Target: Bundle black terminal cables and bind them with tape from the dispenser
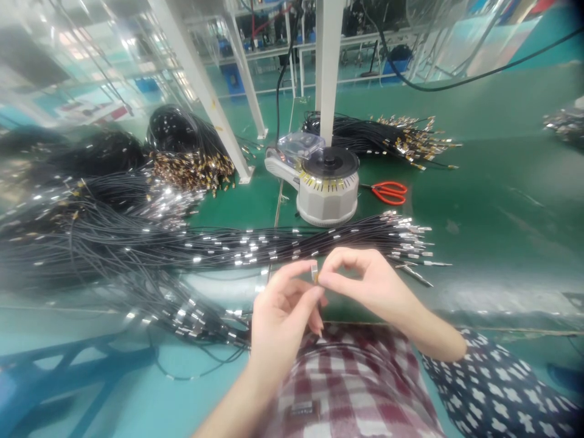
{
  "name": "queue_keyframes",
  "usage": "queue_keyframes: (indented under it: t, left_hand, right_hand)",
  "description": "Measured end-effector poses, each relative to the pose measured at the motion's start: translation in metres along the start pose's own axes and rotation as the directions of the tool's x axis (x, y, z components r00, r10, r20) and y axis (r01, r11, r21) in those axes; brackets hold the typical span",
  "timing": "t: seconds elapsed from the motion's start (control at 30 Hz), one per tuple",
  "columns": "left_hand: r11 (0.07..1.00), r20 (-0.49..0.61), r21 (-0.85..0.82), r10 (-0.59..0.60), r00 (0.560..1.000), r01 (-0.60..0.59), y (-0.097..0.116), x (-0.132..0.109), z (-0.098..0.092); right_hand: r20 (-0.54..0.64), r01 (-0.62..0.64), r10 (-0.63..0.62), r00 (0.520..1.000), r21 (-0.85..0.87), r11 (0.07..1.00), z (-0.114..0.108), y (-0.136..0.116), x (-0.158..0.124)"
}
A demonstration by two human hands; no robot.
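Observation:
My left hand (280, 307) is in front of me at the bench edge, palm towards me. Its thumb and forefinger are pinched about a small silver and amber piece (314, 272), which looks like a cable's end fitting. My right hand (360, 277) comes in from the right, with thumb and forefinger pinching at the same piece. The fingertips hide most of it. Behind my hands lies a long bundle of black cables (314, 243) with silver ends pointing right. More black cables (196, 316) hang over the edge and pass behind my left hand.
Beyond the bundle stands a round white tape dispenser (327, 198) with a black top. Red-handled scissors (389, 193) lie to its right. Other cable bundles (383, 139) and a coiled heap (187, 146) rest on the green bench (493, 225). White posts (329, 73) rise behind.

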State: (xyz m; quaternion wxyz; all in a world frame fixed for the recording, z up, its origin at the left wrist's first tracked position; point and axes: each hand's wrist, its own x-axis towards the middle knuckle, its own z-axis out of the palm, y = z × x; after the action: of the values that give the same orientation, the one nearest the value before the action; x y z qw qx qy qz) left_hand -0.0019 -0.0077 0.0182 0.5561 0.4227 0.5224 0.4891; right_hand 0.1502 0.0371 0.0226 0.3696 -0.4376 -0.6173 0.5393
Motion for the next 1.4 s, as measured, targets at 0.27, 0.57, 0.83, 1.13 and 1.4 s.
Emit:
queue_keyframes:
  t: [0.27,0.57,0.83,1.13,1.4]
  left_hand:
    - [1.0,0.004,0.005,0.002,1.0,-0.002,-0.003,0.001,0.0]
    - [0.999,0.003,-0.037,0.017,1.0,-0.017,-0.003,-0.001,0.003]
    - [0.991,0.076,-0.13,-0.009,0.997,0.019,-0.004,0.006,-0.001]
    - [0.978,0.063,-0.158,-0.124,0.99,0.133,-0.008,0.006,-0.007]
    - [0.974,0.054,-0.178,-0.135,0.989,0.143,-0.007,0.009,-0.009]
  right_hand:
    - [-0.009,-0.004,0.005,1.0,0.021,1.0,0.001,-0.001,-0.001]
    - [-0.049,-0.004,0.009,0.999,0.096,0.995,0.01,0.004,-0.003]
    - [-0.031,0.014,-0.008,0.999,0.202,0.979,0.013,0.008,-0.005]
    - [-0.081,0.035,-0.027,0.996,0.108,0.993,0.014,0.01,-0.005]
    - [-0.053,-0.018,0.029,0.998,0.191,0.981,0.013,0.016,-0.003]
